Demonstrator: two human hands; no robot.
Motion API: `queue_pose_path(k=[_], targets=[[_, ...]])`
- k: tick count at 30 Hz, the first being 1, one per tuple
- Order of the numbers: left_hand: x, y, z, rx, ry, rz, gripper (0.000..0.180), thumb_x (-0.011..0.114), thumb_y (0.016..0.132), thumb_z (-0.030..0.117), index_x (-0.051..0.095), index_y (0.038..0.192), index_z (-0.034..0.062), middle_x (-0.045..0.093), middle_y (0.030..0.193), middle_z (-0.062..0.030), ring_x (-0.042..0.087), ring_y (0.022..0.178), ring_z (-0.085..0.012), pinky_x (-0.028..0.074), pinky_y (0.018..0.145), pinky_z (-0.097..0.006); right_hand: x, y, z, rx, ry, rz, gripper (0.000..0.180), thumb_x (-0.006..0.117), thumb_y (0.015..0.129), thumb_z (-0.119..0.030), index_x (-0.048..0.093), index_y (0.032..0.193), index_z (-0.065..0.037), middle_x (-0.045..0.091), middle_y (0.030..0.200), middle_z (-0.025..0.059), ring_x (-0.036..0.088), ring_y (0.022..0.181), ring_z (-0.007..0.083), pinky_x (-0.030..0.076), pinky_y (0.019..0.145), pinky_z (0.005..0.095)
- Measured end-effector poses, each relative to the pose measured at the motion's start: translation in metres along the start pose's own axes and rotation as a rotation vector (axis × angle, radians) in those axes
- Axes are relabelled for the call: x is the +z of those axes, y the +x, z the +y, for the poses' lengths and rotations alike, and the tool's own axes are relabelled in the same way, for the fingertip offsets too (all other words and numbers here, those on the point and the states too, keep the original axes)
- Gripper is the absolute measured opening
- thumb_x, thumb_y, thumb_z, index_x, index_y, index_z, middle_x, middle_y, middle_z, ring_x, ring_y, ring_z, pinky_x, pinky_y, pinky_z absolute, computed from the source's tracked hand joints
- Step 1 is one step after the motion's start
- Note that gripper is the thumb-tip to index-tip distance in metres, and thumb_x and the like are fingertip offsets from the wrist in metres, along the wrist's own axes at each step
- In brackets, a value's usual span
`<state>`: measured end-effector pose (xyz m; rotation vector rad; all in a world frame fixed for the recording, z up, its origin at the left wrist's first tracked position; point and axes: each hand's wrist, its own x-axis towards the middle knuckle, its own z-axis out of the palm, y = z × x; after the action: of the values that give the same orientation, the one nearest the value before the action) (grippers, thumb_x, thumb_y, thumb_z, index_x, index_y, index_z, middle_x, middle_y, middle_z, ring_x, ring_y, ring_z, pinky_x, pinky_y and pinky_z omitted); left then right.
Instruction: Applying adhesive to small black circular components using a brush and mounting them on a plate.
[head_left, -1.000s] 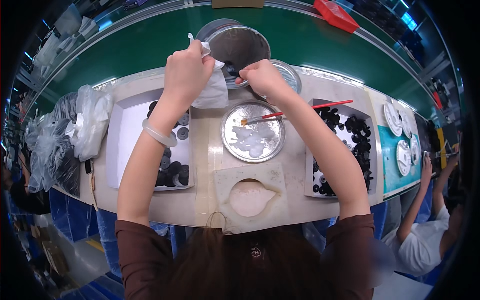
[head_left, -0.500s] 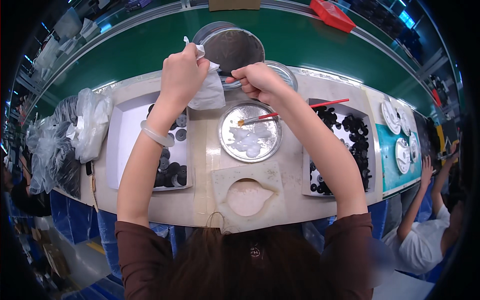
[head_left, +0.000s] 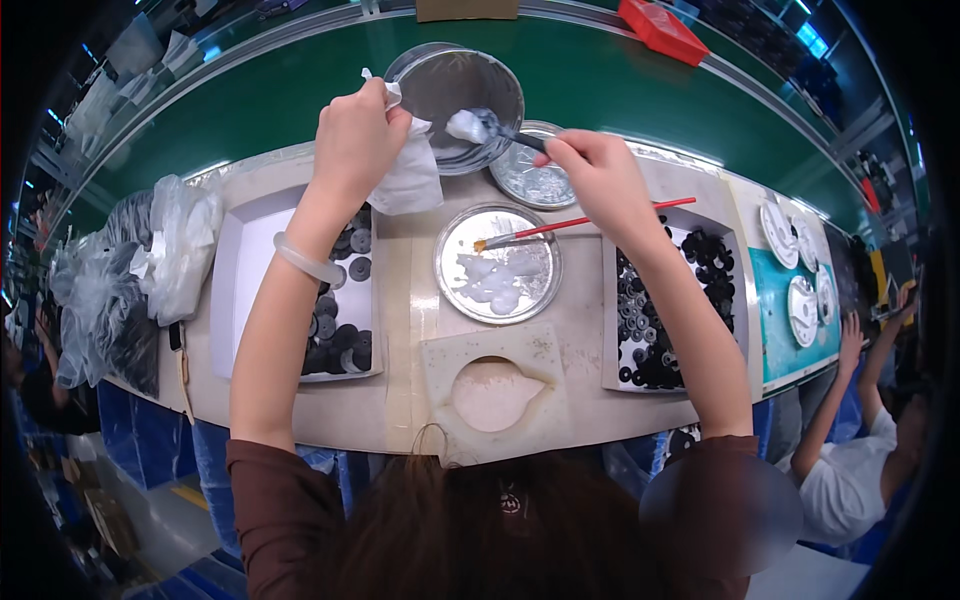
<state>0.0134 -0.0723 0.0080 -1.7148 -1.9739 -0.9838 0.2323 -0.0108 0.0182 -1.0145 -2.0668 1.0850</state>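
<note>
Paste on the spatula (head_left: 497, 128) in the right hand (head_left: 592, 175), fingers clamped on its handle, could drip beyond the round container (head_left: 455, 92). Left hand (head_left: 352, 135) fingers pinch a white cloth (head_left: 410, 180) against its rim; loosening might tip it.

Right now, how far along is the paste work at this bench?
Done: a round dish already holds white paste, a red brush resting across it.

In hand: the right hand lifts a scoop of paste on a tool over the big tub; the left hand grips a white cloth at its rim.

Left: black rings fill the right tray and part of the left tray; whether any are coated is unclear.
</note>
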Motion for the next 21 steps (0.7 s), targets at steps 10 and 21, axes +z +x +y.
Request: queue_pose_path(k=[10,21], targets=[[0.002,0.004,-0.004,0.027,-0.005,0.034,0.013,0.054,0.069,0.009,0.055,0.07,-0.004,0.057,0.061,-0.0186,0.058,0.059,-0.0325,0.047,0.057,-0.037,-0.046,-0.113,0.023,-0.555,-0.466,0.008,0.008,0.053,0.073,0.004,0.057,0.08,0.001,0.053,0.058,0.008,0.047,0.041,0.0154,0.034,0.039,0.0255],[0.003,0.005,-0.006,-0.004,-0.011,0.014,0.013,0.054,0.068,0.008,0.055,0.068,-0.0048,0.057,0.061,-0.0199,0.058,0.058,-0.0331,0.048,0.056,-0.037,-0.037,-0.123,0.047,-0.696,-0.664,0.007,0.014,0.059,0.066,-0.003,0.057,0.079,-0.006,0.039,0.052,0.0022,0.042,0.038,0.0155,0.032,0.035,0.0267]])
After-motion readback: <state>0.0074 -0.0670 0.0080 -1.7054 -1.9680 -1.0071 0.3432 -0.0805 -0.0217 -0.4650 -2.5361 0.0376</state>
